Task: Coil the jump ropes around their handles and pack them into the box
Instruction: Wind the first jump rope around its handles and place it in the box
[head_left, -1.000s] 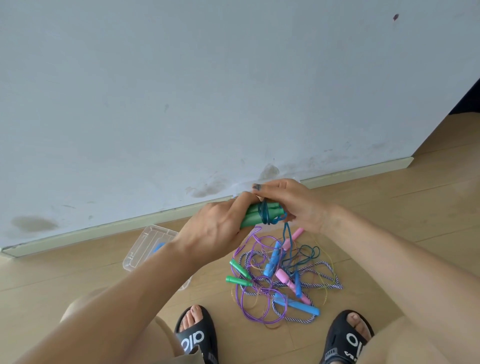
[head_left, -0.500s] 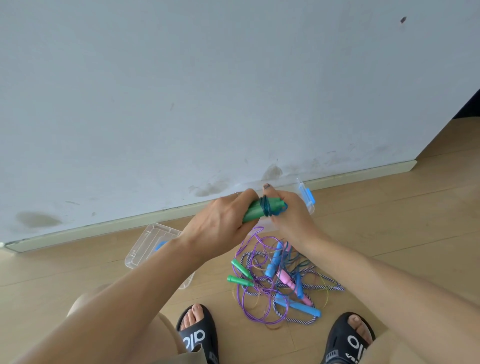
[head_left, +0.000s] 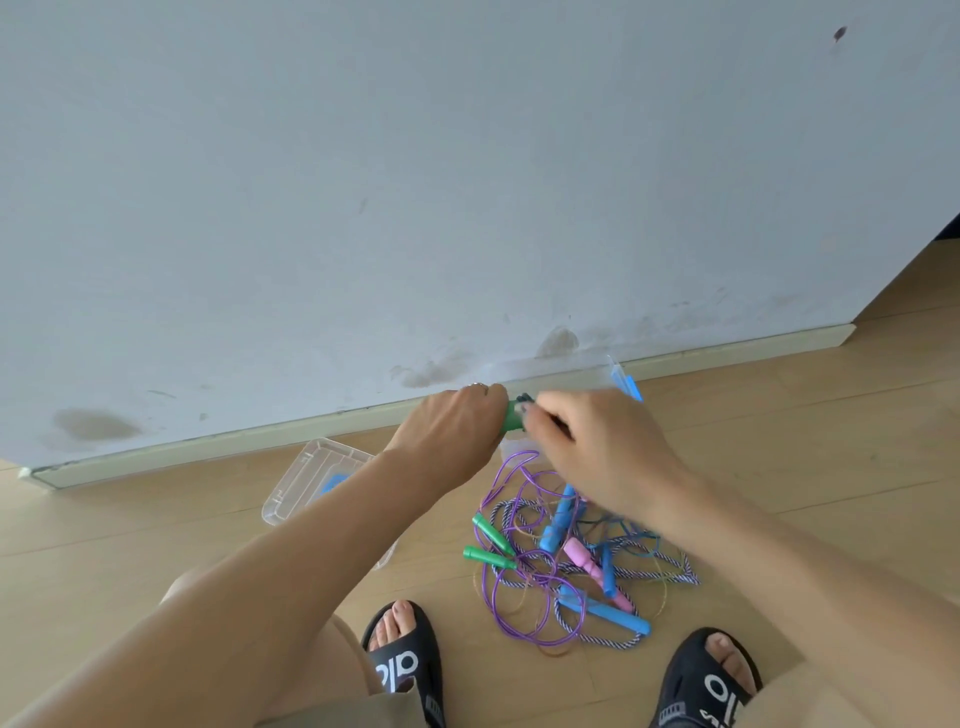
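While the green handles (head_left: 511, 415) are held in the closed left hand (head_left: 452, 431) above the floor, dark cord is pinched against them by the right hand (head_left: 597, 452); the cord is judged limp and springy, best gripped at the rigid handles

Green handles (head_left: 511, 415), purple rope (head_left: 511, 587), black slides (head_left: 402, 667).

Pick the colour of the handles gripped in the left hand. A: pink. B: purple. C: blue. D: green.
D: the green handles stick out of the left hand toward the right hand, while pink and blue handles lie in the rope pile on the floor.
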